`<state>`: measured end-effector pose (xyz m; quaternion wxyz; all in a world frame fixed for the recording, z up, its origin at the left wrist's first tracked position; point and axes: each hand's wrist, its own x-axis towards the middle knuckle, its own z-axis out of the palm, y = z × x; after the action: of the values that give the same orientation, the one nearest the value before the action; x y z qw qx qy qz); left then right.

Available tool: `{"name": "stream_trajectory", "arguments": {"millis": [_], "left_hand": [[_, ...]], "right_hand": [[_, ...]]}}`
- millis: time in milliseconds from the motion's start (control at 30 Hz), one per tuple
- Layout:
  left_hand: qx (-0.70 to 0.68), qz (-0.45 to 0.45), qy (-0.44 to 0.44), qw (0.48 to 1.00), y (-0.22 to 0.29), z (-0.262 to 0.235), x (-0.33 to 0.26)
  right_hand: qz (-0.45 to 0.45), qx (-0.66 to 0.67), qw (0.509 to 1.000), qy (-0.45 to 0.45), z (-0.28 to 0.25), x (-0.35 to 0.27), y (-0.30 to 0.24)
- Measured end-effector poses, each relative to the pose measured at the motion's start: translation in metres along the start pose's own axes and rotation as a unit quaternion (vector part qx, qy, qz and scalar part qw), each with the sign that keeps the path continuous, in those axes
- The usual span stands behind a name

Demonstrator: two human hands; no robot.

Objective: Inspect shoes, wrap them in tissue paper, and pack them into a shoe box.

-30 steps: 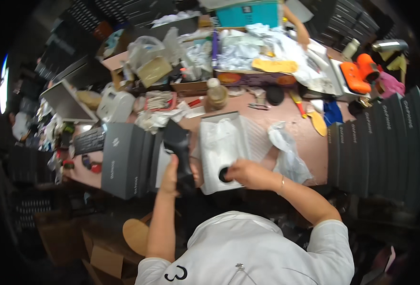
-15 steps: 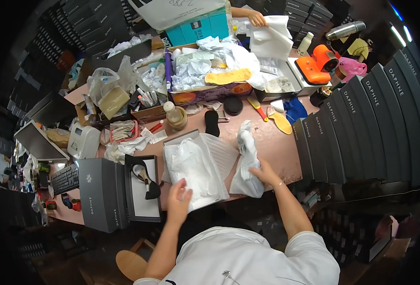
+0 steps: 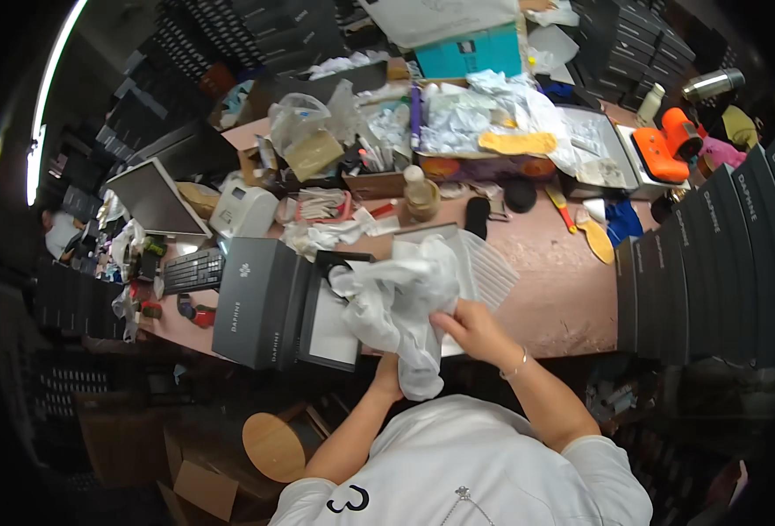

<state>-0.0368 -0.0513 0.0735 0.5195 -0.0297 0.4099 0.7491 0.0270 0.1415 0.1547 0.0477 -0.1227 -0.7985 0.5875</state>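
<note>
A bundle in thin white wrapping [image 3: 375, 317] is raised over the near edge of the table, its lower end hanging close to my shirt. My right hand [image 3: 478, 331] is closed on the wrapping from the right side. Low on its left is my left hand [image 3: 389, 377], with its fingers hidden behind the bundle. Behind the bundle lies an open shoebox [image 3: 450, 231] lined with white tissue paper, mostly covered from sight. A second open box [image 3: 331, 331] stands to the left, and a black shoe [image 3: 338, 273] in it is partly hidden by the wrapping.
A dark grey shoebox [image 3: 256, 302] stands at the left, by a keyboard [image 3: 194, 271]. Dark boxes [image 3: 712, 254] are stacked along the right. Farther back are a glue bottle [image 3: 420, 193], a black brush [image 3: 477, 217], yellow insoles [image 3: 594, 238] and a paper-filled carton [image 3: 457, 167].
The wrapped bundle has moved left from the table's right part to above the tissue-lined box, carried by my right hand. My left hand has gone under it. The whole view has shifted.
</note>
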Motion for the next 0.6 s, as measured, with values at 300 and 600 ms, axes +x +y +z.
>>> {"name": "stream_trajectory", "arguments": {"millis": [300, 600], "left_hand": [[0.034, 0.115, 0.127, 0.985, -0.015, -0.066, -0.015], [0.552, -0.015, 0.083, 0.829, 0.048, -0.052, -0.055]], "right_hand": [[-0.066, -0.222, 0.938, -0.259, -0.019, -0.042, -0.002], [0.007, 0.094, 0.979, -0.179, -0.039, -0.008, 0.011]]}}
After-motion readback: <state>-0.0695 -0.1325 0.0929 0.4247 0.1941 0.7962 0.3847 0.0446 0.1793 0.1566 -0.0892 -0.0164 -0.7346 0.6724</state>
